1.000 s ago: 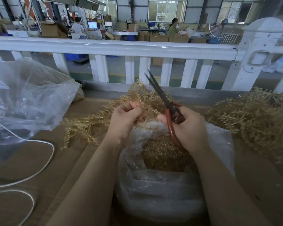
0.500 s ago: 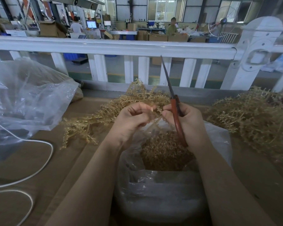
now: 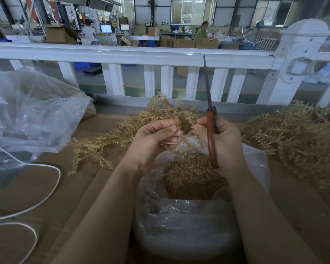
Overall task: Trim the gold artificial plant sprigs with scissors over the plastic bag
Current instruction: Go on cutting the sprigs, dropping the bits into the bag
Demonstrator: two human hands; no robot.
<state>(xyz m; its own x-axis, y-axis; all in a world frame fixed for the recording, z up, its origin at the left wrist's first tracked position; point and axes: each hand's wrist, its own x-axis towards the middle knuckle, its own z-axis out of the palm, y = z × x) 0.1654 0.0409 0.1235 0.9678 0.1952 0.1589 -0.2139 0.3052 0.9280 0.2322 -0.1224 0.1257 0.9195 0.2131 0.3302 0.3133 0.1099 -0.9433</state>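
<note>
My left hand (image 3: 154, 140) pinches a gold sprig (image 3: 185, 139) above the mouth of the clear plastic bag (image 3: 179, 221), which holds a heap of gold trimmings (image 3: 191, 176). My right hand (image 3: 223, 143) grips red-handled scissors (image 3: 211, 130); their blades are closed and point straight up in front of the railing. The right thumb and forefinger also touch the sprig's other end. A long pile of gold sprigs (image 3: 111, 145) lies on the table behind my left hand, and a bigger heap (image 3: 293, 138) sits to the right.
A large crumpled clear bag (image 3: 27, 115) fills the table's left side, with a white cable (image 3: 46, 187) looping in front of it. A white railing (image 3: 141, 54) runs along the table's far edge. Beyond it is a workshop floor with people and cartons.
The scissors swung from tilted left with blades apart to upright with blades closed. Both hands came closer together around the sprig over the bag.
</note>
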